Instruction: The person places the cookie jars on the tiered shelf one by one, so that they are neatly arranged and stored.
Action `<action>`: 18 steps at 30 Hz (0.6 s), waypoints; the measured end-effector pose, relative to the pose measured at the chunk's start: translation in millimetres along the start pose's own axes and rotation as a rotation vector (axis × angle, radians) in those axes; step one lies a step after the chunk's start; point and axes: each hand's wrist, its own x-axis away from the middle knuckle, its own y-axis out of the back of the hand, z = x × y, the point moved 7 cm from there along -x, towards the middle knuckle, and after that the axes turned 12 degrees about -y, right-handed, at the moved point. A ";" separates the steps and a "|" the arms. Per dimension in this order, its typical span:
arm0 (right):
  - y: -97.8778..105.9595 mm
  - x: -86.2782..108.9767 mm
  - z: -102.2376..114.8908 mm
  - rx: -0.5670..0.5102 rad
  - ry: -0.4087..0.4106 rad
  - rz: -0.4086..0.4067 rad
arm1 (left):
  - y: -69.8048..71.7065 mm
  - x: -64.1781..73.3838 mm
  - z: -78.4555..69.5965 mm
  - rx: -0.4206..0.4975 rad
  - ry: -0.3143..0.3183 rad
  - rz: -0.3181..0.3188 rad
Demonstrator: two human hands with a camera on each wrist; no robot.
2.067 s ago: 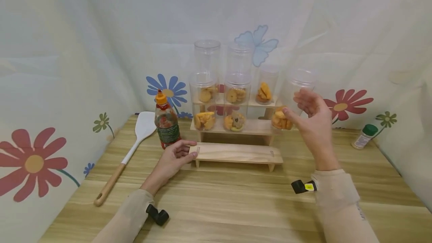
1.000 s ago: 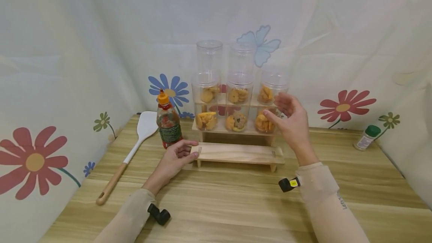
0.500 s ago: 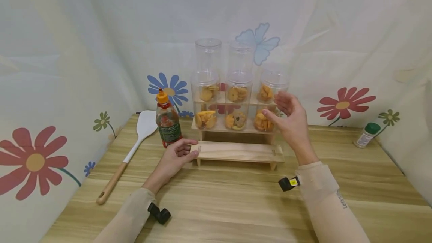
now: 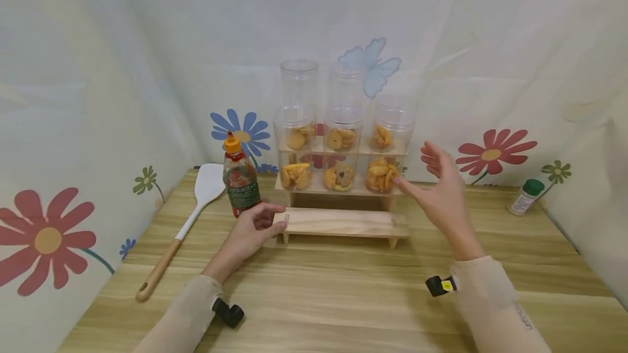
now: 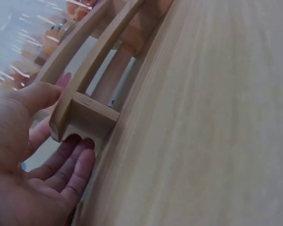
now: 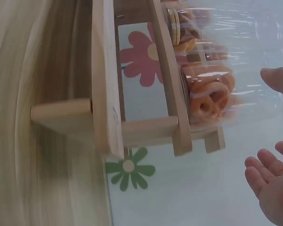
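Note:
A three-step wooden rack (image 4: 343, 222) stands at the middle of the table and carries several clear lidded jars of orange biscuits. My left hand (image 4: 255, 227) grips the left end of the lowest step, thumb on top and fingers underneath; the left wrist view shows that hand (image 5: 37, 155) wrapped round the rack's (image 5: 85, 113) plank end. My right hand (image 4: 436, 189) hovers with fingers spread and holds nothing, just right of the rightmost jar (image 4: 382, 170) on the middle step. In the right wrist view that jar (image 6: 212, 94) stands on the rack (image 6: 104, 94), with my fingers (image 6: 269, 183) apart from it.
A red sauce bottle (image 4: 240, 178) with an orange cap stands left of the rack, next to a white spatula (image 4: 196, 206) with a wooden handle. A small green-capped shaker (image 4: 524, 198) sits at the far right. Flower-print cloth walls the wooden table (image 4: 343, 298) on three sides.
My right hand brought a biscuit jar leftward, set it on the right end of the middle step, then let go and drew back to the right. The left hand kept its hold.

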 end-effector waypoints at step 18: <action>0.6 64.1 -8.1 0.613 0.190 0.118 | -11.5 9.3 -102.4 -0.574 -0.253 0.212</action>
